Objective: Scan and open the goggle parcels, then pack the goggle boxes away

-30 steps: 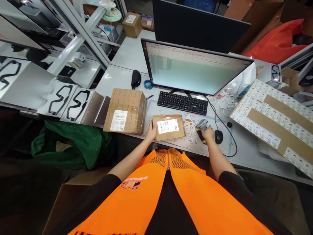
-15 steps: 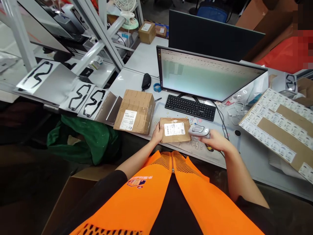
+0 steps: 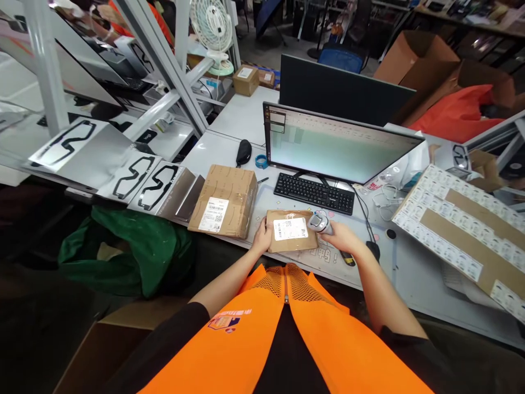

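My left hand (image 3: 262, 236) grips the left edge of a small cardboard box (image 3: 283, 246), which sits at the desk's front edge with its white shipping label (image 3: 291, 229) facing up. In my right hand (image 3: 341, 236) is a grey and white barcode scanner (image 3: 320, 222), its head over the box's right end, close to the label. The fingers wrap round the scanner's handle and are partly hidden. To the left of the small box stands a larger cardboard box (image 3: 232, 191), also labelled.
Behind the small box are a black keyboard (image 3: 314, 192) and a monitor (image 3: 336, 145). A label-covered cardboard sheet (image 3: 435, 224) lies at the right. Silver boxes (image 3: 158, 186) line the left, above a green sack (image 3: 123, 251). A black mouse (image 3: 373, 250) sits right of my hand.
The scanner has moved left and turned, now over the box's right end. A small window has appeared on the monitor. The view has tilted up slightly; my left hand still holds the box.
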Available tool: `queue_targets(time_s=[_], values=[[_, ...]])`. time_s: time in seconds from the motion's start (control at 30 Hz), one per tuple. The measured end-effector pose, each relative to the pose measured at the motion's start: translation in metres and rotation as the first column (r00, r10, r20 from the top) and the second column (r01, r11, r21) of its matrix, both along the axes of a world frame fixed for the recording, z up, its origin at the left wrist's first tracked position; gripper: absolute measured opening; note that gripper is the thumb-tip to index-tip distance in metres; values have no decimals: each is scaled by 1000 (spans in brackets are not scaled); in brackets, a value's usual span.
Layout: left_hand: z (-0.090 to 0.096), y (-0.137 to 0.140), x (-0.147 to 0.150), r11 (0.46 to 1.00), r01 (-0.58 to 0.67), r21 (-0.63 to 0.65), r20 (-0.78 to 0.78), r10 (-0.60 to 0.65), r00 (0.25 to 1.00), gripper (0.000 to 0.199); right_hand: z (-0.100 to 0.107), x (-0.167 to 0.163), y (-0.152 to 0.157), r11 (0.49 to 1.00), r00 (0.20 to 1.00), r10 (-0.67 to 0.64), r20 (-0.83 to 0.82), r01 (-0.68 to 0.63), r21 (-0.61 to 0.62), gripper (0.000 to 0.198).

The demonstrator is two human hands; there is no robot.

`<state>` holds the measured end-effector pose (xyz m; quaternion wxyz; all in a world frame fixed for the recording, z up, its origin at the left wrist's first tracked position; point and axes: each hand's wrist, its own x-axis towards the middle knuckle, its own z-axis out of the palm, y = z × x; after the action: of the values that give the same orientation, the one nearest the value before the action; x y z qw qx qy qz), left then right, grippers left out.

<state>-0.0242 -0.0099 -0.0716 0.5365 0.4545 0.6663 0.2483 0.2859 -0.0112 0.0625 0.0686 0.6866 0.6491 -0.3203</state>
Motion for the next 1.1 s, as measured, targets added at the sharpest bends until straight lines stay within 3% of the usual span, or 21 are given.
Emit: queue_targets(time_s=[0.1, 0.2, 0.3, 0.4, 0.5, 0.63, 0.7, 0.8, 0.87, 0.97, 1.1], values=[[0, 1, 0, 1000, 1, 24, 1, -1, 1000, 57, -40, 36, -14, 964, 939, -240, 244, 260, -52, 44], [1, 1, 0, 999, 15, 33, 9, -15, 1000, 57, -80, 66, -38, 897, 840, -415, 349, 442, 3, 48], [4, 0, 0, 999, 25, 23, 9, -25, 1000, 56, -114, 85, -65, 828, 754, -537, 378, 556, 68, 52], [4, 1, 1, 1000, 16, 3, -2, -16, 1000, 57, -135, 94, -82, 797, 711, -583, 392, 594, 108, 61], [1, 1, 1, 1000, 8, 6, -17, -8, 1000, 57, -143, 96, -86, 785, 703, -597, 386, 611, 101, 66], [-3, 1, 2, 1000, 17, 14, -16, -17, 1000, 56, -138, 106, -84, 793, 735, -591, 334, 604, 73, 66], [-5, 1, 2, 1000, 11, 20, -20, -10, 1000, 56, -132, 119, -88, 781, 717, -620, 318, 600, 172, 62], [-6, 1, 3, 1000, -1, 21, -29, 1, 1000, 57, -125, 147, -99, 705, 625, -709, 327, 621, 341, 66], [-6, 1, 4, 1000, 0, 28, -29, 1, 1000, 58, -125, 168, -108, 678, 591, -735, 333, 649, 346, 75], [-8, 2, 5, 999, -7, 49, -28, 8, 1000, 58, -131, 194, -116, 695, 617, -716, 327, 675, 250, 85], [-10, 1, 8, 999, -46, 22, -46, 47, 998, 59, -144, 212, -118, 762, 707, -645, 291, 622, 179, 85]])
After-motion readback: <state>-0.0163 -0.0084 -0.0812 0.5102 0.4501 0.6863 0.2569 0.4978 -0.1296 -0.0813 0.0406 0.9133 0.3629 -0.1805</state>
